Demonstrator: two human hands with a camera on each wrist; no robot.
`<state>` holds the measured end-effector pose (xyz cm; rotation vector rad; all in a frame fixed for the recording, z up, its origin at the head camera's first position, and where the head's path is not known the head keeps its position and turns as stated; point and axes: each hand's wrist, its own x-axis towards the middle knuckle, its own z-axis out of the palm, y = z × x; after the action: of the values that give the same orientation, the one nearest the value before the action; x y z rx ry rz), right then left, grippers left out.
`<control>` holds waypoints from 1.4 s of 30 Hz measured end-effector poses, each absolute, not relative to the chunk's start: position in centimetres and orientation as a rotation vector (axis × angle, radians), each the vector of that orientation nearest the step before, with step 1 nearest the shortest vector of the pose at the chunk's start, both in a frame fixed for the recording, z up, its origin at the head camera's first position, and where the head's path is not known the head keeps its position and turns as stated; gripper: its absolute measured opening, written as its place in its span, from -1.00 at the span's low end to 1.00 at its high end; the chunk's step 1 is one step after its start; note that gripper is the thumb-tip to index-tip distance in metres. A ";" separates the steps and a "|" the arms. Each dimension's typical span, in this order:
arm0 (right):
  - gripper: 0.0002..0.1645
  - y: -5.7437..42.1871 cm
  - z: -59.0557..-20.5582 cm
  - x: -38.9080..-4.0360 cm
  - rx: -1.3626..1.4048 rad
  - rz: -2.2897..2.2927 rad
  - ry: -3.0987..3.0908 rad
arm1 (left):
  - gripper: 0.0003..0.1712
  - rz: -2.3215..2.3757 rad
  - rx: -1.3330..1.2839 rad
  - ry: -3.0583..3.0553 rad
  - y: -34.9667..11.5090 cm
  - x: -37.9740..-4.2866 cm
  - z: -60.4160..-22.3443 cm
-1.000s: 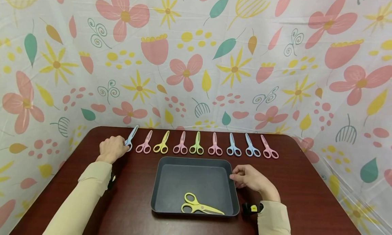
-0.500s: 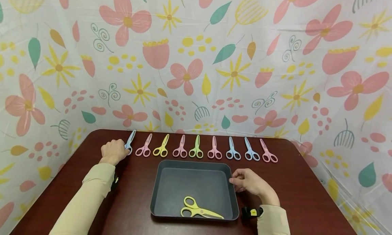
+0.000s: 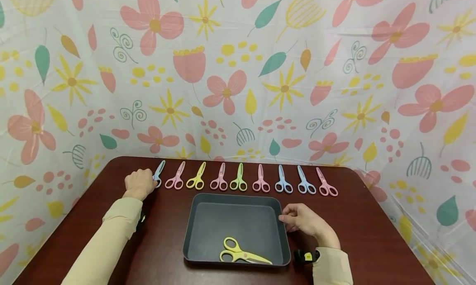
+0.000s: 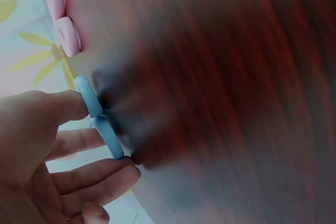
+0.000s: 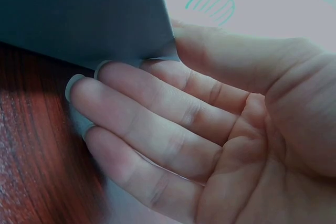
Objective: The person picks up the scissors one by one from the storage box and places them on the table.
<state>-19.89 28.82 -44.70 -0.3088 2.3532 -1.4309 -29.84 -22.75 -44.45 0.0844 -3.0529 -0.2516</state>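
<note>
At the far left end of a row of scissors, my left hand (image 3: 139, 184) holds blue scissors (image 3: 159, 172) by the handle end, blades pointing away. In the left wrist view, thumb and fingers press the two blue handle loops (image 4: 89, 97) from either side, close over the tabletop. My right hand (image 3: 306, 223) pinches the right rim of a dark grey tray (image 3: 234, 198), thumb on the rim and fingers against its outer wall (image 5: 110, 14). Yellow scissors (image 3: 238, 252) lie in the tray along its near side, loops to the left.
Right of the blue scissors, a spaced row continues along the table's back: pink scissors (image 3: 176, 178), yellow scissors (image 3: 197, 177), then several more in pink, green and blue. A flowered curtain (image 3: 238, 70) hangs directly behind the dark wooden table (image 3: 163, 239).
The blue scissors have shifted slightly toward me with my left hand, their tip now about level with the neighbouring pink pair. The head view has tilted a little; the right hand stays on the tray.
</note>
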 end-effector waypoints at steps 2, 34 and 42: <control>-0.81 28.8 -44.7 -19.8 -0.310 -1.430 2.355 | -0.70 -0.244 0.074 -3.039 -22.7 -29.8 -44.5; -0.83 28.8 -44.7 -19.8 -0.314 -1.401 2.395 | -0.63 -0.269 0.075 -3.012 -22.5 -29.5 -44.5; -0.81 28.8 -44.6 -19.8 -0.300 -1.398 2.399 | -0.53 -0.289 0.116 -3.020 -22.6 -29.0 -44.3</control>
<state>-19.77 28.77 -44.61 -0.3003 2.3994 -1.3979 -28.97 -22.57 -44.33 0.1159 -3.0199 -0.2893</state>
